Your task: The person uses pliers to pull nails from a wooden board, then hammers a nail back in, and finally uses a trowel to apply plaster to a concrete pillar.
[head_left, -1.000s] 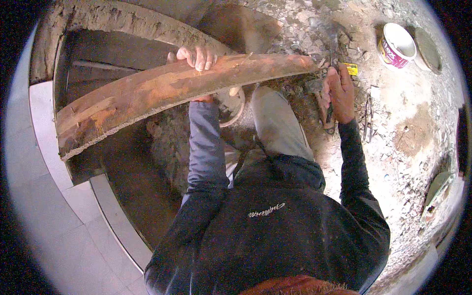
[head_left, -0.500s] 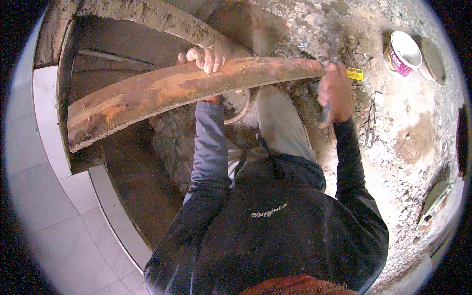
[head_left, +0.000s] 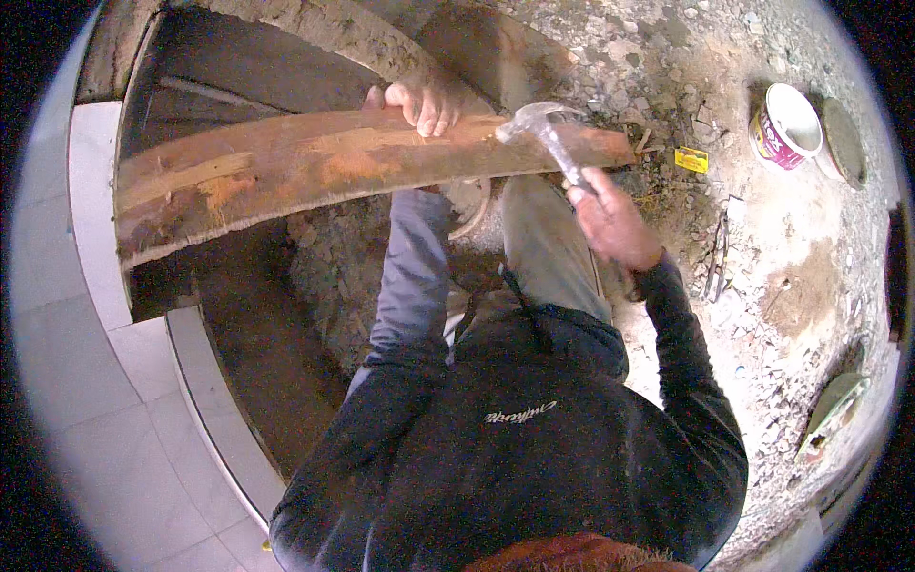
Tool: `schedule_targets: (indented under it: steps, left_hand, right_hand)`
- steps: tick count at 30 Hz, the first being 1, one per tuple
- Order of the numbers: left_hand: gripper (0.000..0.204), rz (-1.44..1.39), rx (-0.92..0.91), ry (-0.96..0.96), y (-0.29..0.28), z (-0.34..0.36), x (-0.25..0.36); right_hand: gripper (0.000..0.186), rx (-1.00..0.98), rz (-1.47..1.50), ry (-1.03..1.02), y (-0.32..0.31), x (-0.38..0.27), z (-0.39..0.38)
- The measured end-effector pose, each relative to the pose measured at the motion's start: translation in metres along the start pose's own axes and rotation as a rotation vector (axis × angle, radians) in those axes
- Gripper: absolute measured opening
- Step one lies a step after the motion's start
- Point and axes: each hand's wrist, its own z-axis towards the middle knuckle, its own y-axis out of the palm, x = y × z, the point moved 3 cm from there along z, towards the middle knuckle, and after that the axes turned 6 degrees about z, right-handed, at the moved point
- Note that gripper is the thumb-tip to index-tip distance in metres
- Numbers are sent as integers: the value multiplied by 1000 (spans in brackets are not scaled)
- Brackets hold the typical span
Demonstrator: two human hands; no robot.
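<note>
A long wooden board (head_left: 286,162), worn and reddish-brown with a rough lower edge, lies across in front of me. My left hand (head_left: 424,107) is closed over its far edge, the fingers resting on the upper face and the wrist hidden under the wood. Toward the board's right end, my right hand (head_left: 618,221) grips the handle of a claw hammer (head_left: 553,140). The metal head is over the board near its far edge, to the right of my left hand; whether it touches the wood I cannot tell.
Rubble covers the ground at right, with a small yellow box (head_left: 691,159), dark pliers-like tool (head_left: 718,253) and white-and-purple bucket (head_left: 789,129). A round container (head_left: 469,203) sits partly hidden below the board. Tiled floor (head_left: 67,353) edges a recess at left.
My right hand has swung left with the hammer, from beyond the board's right end to over its face. My left hand sits slightly farther right, and the board has shifted a little.
</note>
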Motion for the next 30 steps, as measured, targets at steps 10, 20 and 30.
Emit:
schedule_targets:
  steps: [10, 20, 30]
  left_hand:
    - [55, 38, -28, -11, -9, -19, 8]
    - [59, -30, -24, -42, -24, -35, 9]
    - [48, -323, 550, 140, 4, -11, -10]
  right_hand:
    - [27, 312, 473, 259, 15, -67, -14]
    - [23, 164, 13, 265, 30, -83, -10]
    - [24, -61, -195, 316, 58, -90, -19]
